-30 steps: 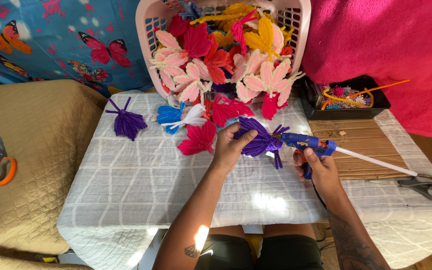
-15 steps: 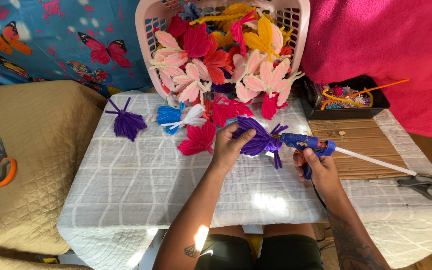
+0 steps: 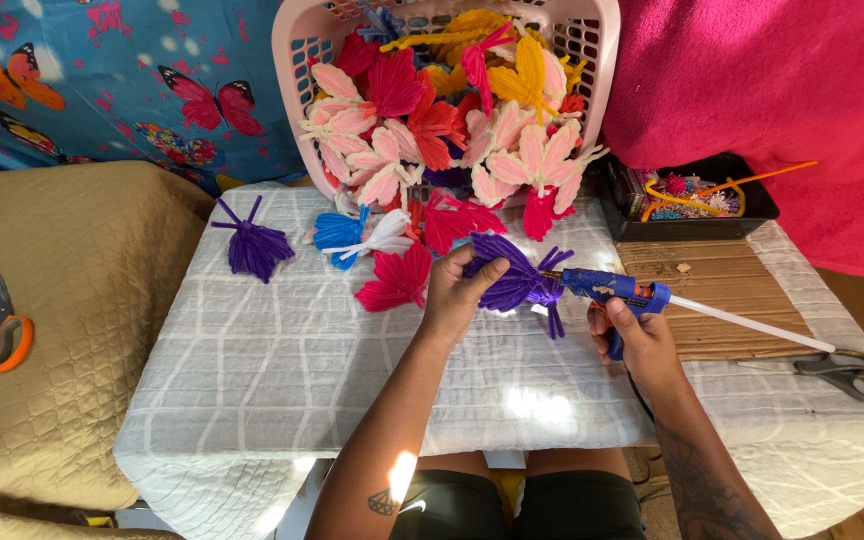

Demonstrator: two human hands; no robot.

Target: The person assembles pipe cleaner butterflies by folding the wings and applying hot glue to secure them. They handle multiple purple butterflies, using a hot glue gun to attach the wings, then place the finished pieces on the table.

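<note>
Purple yarn butterfly point(image 3: 514, 277) sits pinched in the left hand point(image 3: 452, 293) near the table's point(image 3: 252, 350) far edge; the right hand point(image 3: 634, 338) grips a blue glue gun point(image 3: 612, 290), nozzle touching it. Finished butterflies fill the pink basket point(image 3: 297, 110); gluing appears unfinished.

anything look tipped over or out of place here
Yes: the pink laundry basket lies tipped on its side at the table's far edge, with its opening toward the person. Yarn butterflies spill out of it onto the white cloth. One purple butterfly lies apart, to the left.
</note>
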